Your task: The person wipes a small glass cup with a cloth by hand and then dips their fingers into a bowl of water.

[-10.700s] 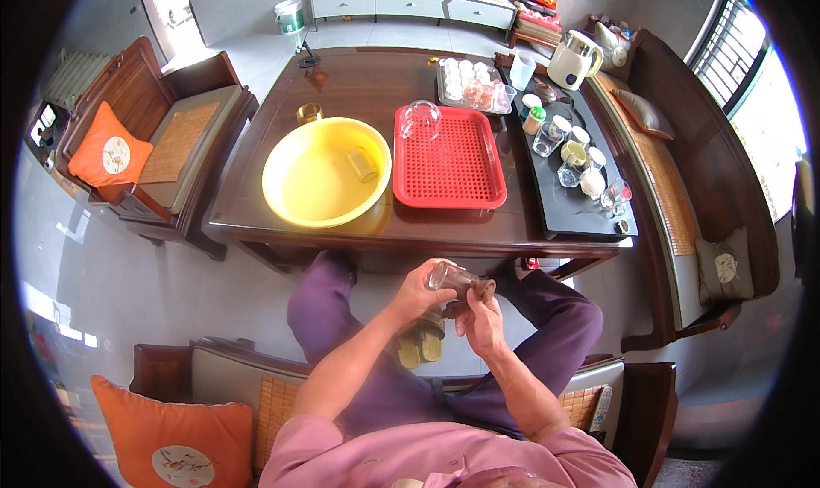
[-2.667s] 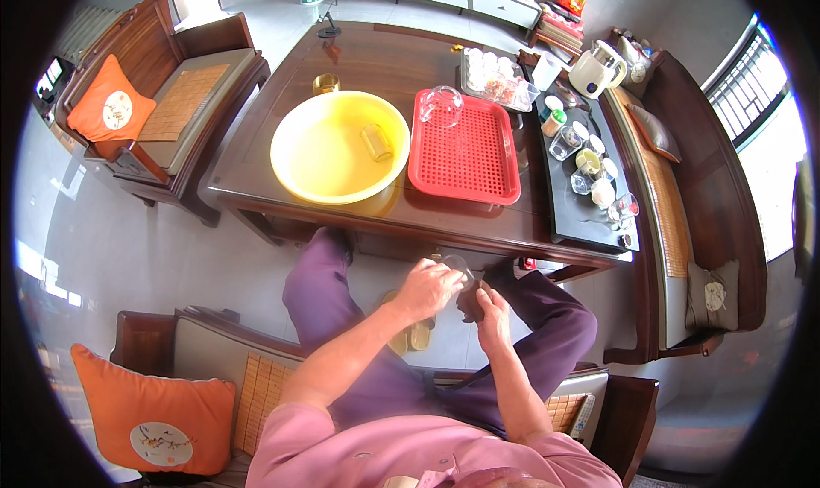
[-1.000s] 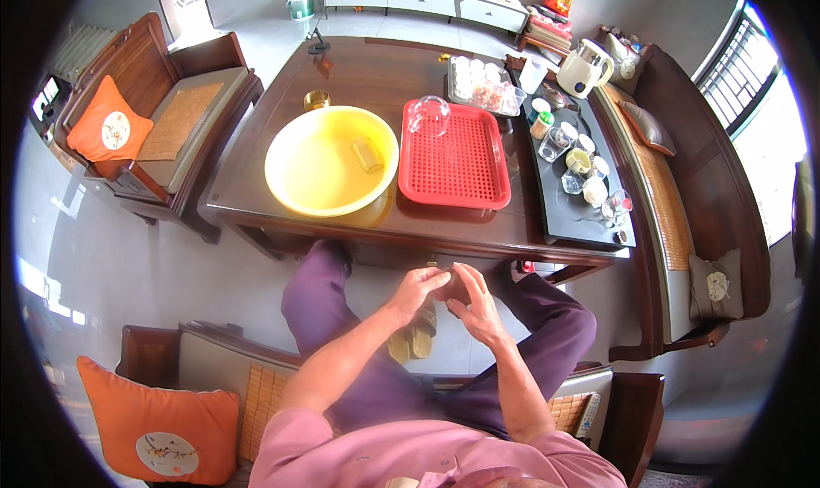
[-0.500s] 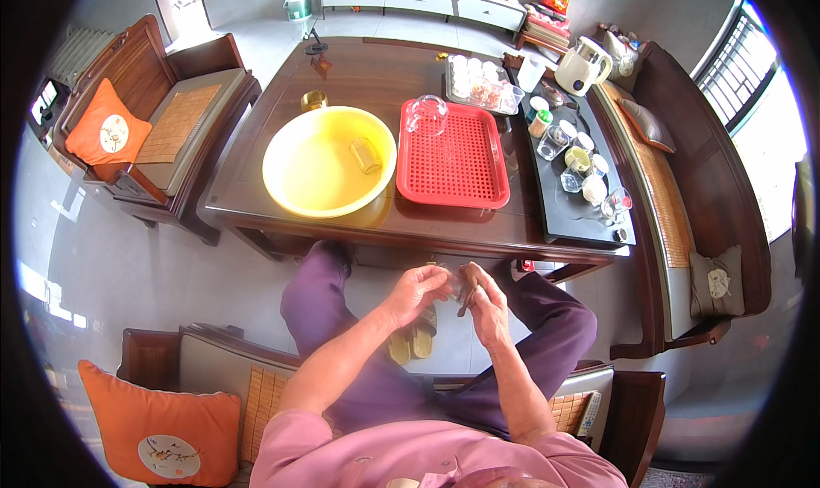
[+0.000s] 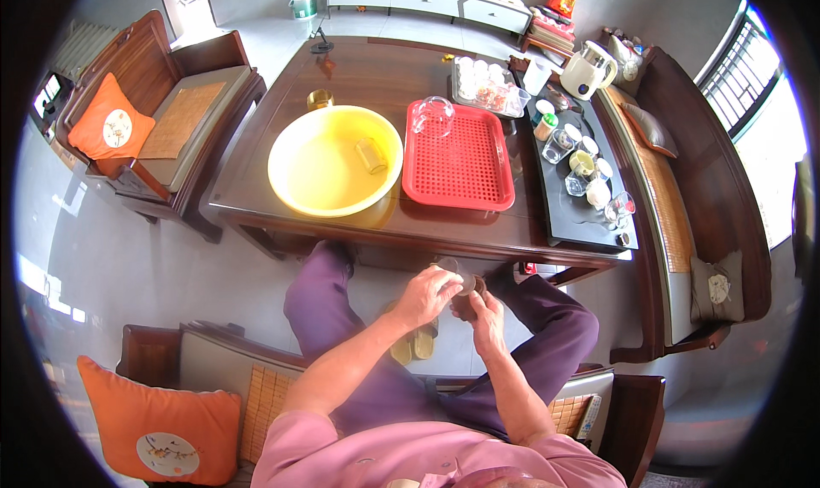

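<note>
Over the gap between my knees, my left hand grips a small clear glass, its fingers closed around the side. My right hand holds a brown cloth against the glass. The fingers partly cover both, so the glass's full shape is hidden. Beyond them on the table, a yellow basin has a see-through cup lying tilted inside. To its right, a red perforated tray bears a clear glass vessel at its far left corner.
A dark wooden table stands ahead. Behind the basin sits an amber cup. At right, a black tea tray carries several cups and jars, with a white kettle behind. A clear box stands past the red tray. Slippers lie below my hands.
The glass and cloth have turned in my hands, and more of the glass and cloth shows. My left hand has shifted slightly right; the view has shifted a little.
</note>
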A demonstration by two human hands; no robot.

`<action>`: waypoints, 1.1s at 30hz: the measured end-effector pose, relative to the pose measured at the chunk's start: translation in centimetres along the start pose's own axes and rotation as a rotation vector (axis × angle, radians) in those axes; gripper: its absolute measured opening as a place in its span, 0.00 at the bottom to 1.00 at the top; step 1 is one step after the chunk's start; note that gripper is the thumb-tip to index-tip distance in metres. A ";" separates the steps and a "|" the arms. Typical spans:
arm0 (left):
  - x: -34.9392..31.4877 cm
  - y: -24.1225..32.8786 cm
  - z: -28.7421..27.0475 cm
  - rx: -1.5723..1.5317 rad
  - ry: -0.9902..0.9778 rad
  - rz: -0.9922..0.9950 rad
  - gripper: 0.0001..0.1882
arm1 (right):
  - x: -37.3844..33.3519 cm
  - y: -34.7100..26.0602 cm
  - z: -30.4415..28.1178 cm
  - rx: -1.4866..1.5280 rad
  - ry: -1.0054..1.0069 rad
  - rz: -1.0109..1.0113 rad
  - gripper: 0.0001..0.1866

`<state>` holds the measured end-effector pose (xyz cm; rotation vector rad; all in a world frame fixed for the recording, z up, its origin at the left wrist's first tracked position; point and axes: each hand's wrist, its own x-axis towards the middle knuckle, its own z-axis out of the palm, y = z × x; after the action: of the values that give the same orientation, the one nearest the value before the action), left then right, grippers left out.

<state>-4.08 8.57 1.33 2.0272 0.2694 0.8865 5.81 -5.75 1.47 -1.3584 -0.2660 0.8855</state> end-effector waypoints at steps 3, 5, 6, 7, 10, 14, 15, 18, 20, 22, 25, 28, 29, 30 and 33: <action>0.6 0.3 -0.7 -0.111 -0.035 -0.216 0.07 | -0.9 -1.3 0.8 -0.297 0.169 -0.299 0.16; 0.5 0.6 -0.8 -0.254 -0.130 -0.309 0.08 | -0.7 -0.8 1.0 -0.332 0.145 -0.426 0.19; 0.5 0.7 -0.8 -0.325 -0.178 -0.356 0.08 | -0.5 -0.6 0.9 -0.349 0.133 -0.489 0.20; 0.5 1.2 -1.2 -0.372 -0.262 -0.414 0.08 | -0.3 -1.4 0.6 -0.606 -0.013 -0.596 0.23; 0.0 1.7 -1.3 -0.461 -0.389 -0.401 0.09 | -0.6 -2.5 1.3 -0.723 -0.060 -0.506 0.21; 0.0 1.9 -1.4 -0.428 -0.455 -0.349 0.08 | -0.3 -4.1 1.7 -0.828 -0.137 -0.456 0.18; 0.0 1.8 -1.4 -0.429 -0.453 -0.327 0.08 | -0.1 -4.1 1.7 -0.771 -0.149 -0.376 0.17; 0.1 1.8 -1.3 -0.418 -0.448 -0.239 0.08 | 0.8 -4.0 1.1 -0.581 -0.196 -0.237 0.19; 0.0 1.6 -1.2 -0.360 -0.446 -0.175 0.09 | 2.2 -2.7 0.0 -0.347 -0.224 -0.087 0.22; -0.2 1.4 -1.3 -0.256 -0.438 -0.111 0.09 | 2.4 -2.4 -0.7 -0.142 -0.239 0.143 0.25; -0.3 1.3 -1.2 -0.162 -0.399 0.026 0.08 | 2.1 -2.1 -1.3 0.117 -0.243 0.365 0.24; -0.4 0.7 -0.6 -0.048 -0.347 0.169 0.08 | 2.2 -1.1 -2.1 0.257 -0.277 0.383 0.24; -0.4 0.7 -0.5 -0.013 -0.344 0.201 0.08 | 2.1 -0.8 -1.9 0.307 -0.203 0.379 0.24; -0.3 0.6 -0.5 0.018 -0.326 0.219 0.09 | 2.0 -0.5 -1.5 0.355 -0.129 0.375 0.24; -0.3 0.4 -0.5 0.115 -0.295 0.263 0.09 | 1.5 -0.4 -0.6 0.467 -0.079 0.352 0.24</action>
<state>-4.69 8.54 1.73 2.3031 -0.1154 0.7272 7.35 -5.15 1.24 -0.9462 0.1238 1.2090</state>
